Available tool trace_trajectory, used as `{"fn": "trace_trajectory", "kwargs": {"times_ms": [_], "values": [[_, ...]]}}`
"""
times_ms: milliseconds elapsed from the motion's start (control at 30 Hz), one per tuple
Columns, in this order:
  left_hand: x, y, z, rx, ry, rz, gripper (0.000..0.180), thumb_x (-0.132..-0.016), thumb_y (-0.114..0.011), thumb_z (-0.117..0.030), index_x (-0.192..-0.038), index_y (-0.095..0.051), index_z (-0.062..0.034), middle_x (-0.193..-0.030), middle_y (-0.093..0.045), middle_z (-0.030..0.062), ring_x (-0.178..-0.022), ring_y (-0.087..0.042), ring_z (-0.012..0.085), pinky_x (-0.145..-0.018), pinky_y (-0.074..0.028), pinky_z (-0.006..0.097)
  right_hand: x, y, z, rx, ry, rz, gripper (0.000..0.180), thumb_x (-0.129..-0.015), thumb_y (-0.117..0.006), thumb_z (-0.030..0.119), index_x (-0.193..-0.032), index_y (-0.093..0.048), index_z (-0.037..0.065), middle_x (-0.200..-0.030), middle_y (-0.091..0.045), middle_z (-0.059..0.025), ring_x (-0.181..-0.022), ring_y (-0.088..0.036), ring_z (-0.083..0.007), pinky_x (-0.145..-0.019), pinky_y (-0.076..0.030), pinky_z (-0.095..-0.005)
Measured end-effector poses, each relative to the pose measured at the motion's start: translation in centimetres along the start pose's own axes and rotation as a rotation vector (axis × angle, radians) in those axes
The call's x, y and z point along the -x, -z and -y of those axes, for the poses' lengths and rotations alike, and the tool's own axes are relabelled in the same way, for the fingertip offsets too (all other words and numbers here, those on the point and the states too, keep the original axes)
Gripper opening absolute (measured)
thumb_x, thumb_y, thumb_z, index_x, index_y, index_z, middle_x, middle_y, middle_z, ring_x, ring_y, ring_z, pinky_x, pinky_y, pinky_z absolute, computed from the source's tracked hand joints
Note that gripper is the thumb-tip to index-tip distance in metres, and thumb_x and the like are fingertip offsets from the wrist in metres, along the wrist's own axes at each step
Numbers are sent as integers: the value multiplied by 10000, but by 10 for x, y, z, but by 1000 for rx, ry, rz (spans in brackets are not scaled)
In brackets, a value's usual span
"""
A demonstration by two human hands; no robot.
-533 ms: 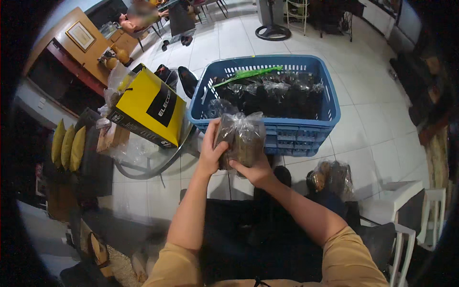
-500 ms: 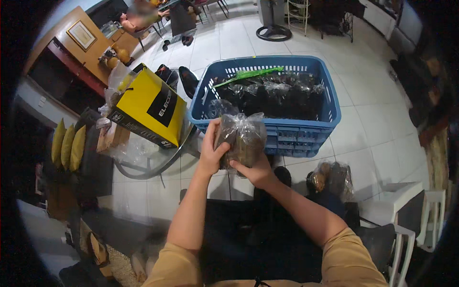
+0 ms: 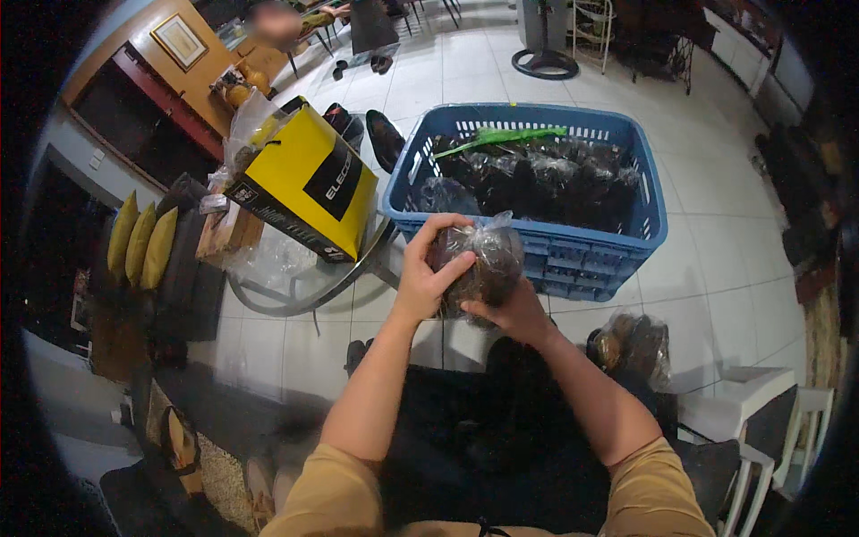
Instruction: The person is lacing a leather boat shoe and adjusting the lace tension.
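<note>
Bag of clear plastic (image 3: 501,259), packed with something dark, is held between two bare hands in front of the near edge of a blue crate (image 3: 591,237), left of that edge's middle; whether the crate is touched cannot be told. Its left side is gripped by the left hand (image 3: 428,273), half closed, with the thumb laid across the front. Its lower right side is cupped by the right hand (image 3: 521,315), partly curled, with the thumb near the bottom; the other fingers are hidden. Inside the crate, dark plastic-wrapped bundles (image 3: 555,179) are packed, and a green strip (image 3: 501,137) is laid toward the far edge. Beside the crate's left edge, a dark shoe (image 3: 385,141) and a yellow bag (image 3: 304,179) are seen.
</note>
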State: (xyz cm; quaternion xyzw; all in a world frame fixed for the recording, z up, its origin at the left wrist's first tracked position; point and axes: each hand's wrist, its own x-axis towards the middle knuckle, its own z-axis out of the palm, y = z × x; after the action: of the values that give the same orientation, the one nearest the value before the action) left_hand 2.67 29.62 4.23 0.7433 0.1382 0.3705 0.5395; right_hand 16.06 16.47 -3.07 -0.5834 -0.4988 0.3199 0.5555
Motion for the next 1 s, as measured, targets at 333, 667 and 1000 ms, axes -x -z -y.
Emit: {"fn": "trace_trajectory", "kwargs": {"times_ms": [333, 667, 1000], "values": [[18, -16, -25, -283, -204, -18, 456, -790, -896, -200, -1141, -651, -45, -1093, -644, 54, -1031, -612, 171, -938, -478, 321, 17, -4, -3, 66, 64, -157, 785, -747, -938, 205, -1378, -504, 37, -1265, -663, -149, -1131, -675, -244, -952, -551, -402], [148, -60, -99, 180, 386, -11, 393, -833, -840, -161, -1154, -645, -44, -1090, -666, 40, -1031, -613, 127, -935, -482, 289, 204, 8, 76, -437, -353, 74, 807, -980, -680, 522, -1548, -409, 16, -1393, -603, -135, -1358, -525, -238, -1137, -409, -402], [233, -58, -49, 129, 501, 57, 390, -832, -827, -310, -1103, -676, -75, -1082, -632, 14, -1045, -583, 157, -929, -469, 324, 252, -1, 70, -173, -198, -238, 737, -975, -627, 573, -1418, -518, -6, -1307, -630, -138, -1151, -627, -234, -1042, -469, -389]]}}
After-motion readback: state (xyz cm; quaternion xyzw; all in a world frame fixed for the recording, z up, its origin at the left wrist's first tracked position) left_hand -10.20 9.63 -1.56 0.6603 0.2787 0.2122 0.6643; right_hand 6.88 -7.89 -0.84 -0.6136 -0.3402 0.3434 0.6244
